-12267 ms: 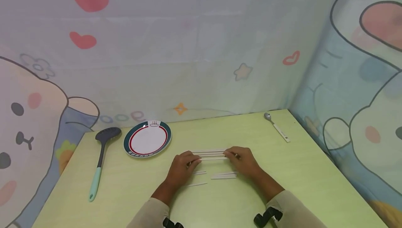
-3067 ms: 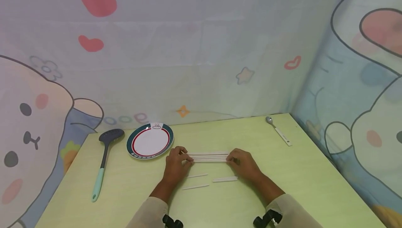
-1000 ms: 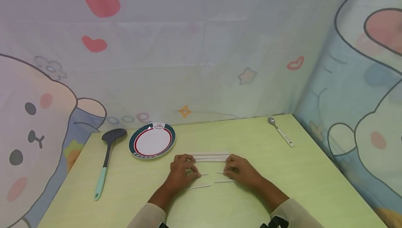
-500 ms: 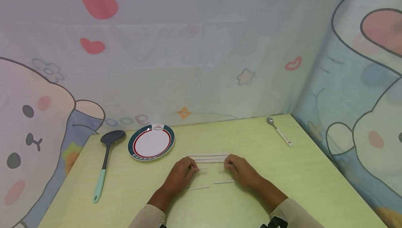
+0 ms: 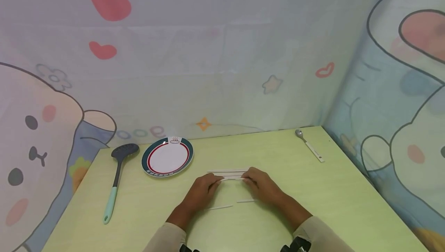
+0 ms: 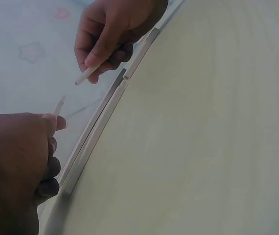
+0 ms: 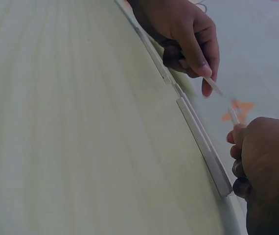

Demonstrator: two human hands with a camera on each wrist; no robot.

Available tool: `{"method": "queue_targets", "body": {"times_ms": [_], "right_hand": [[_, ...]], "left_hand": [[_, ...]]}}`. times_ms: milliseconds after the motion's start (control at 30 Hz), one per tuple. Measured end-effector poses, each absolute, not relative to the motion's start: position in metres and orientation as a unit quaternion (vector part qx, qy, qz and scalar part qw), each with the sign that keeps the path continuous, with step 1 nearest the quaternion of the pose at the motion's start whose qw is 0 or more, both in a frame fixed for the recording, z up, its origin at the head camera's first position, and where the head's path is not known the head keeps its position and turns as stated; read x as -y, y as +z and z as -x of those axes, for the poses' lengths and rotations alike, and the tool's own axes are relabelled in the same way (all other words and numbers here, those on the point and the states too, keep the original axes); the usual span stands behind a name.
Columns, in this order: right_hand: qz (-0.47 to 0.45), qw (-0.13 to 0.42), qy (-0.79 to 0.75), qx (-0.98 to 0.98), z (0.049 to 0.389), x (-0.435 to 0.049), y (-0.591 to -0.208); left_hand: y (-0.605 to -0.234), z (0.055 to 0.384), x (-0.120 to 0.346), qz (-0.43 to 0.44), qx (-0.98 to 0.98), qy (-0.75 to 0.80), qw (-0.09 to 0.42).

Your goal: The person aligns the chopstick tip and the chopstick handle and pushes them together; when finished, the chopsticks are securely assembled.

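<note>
In the head view, my left hand (image 5: 199,191) and right hand (image 5: 262,184) face each other just in front of a row of thin white sticks (image 5: 228,172) on the table. My left thumb and finger pinch a short white stick (image 6: 59,105). Between my right thumb and finger is another short white stick (image 7: 233,115). Their free ends point at each other with a small gap between, above the lying sticks, as both wrist views show. Nearer to me lie two separate sticks, one on the left (image 5: 221,207) and one on the right (image 5: 245,201), partly hidden by my hands.
A slotted turner (image 5: 110,205) with a mint handle lies at the left of the pale yellow table (image 5: 236,230). Beside it is a plate (image 5: 167,158) with a green rim. A spoon (image 5: 311,149) lies at the back right. Printed cloth (image 5: 222,51) closes the back and sides.
Both hands have moved away from me, up to the row, each with a short stick. Since the earliest frame, the near left and right groups have shrunk to one stick each.
</note>
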State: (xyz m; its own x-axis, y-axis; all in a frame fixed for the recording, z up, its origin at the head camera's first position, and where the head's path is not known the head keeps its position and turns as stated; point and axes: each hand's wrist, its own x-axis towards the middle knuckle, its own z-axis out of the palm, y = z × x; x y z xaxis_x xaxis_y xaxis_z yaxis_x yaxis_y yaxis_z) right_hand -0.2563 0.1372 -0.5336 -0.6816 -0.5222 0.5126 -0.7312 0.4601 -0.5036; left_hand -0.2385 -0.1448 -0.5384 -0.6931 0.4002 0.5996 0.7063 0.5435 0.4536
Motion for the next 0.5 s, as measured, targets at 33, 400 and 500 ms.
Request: {"method": "queue_targets", "body": {"times_ms": [33, 400, 500], "right_hand": [[-0.374, 0.147, 0.363, 0.841, 0.256, -0.137, -0.534], [-0.383, 0.169, 0.361, 0.834, 0.253, -0.136, -0.531], [-0.383, 0.164, 0.366, 0.832, 0.252, -0.134, -0.533]], "left_hand": [[-0.541, 0.240, 0.145, 0.334, 0.846, -0.348, 0.229], [-0.525, 0.229, 0.138, 0.289, 0.881, -0.315, 0.203], [-0.524, 0.227, 0.138, 0.294, 0.883, -0.305, 0.203]]}}
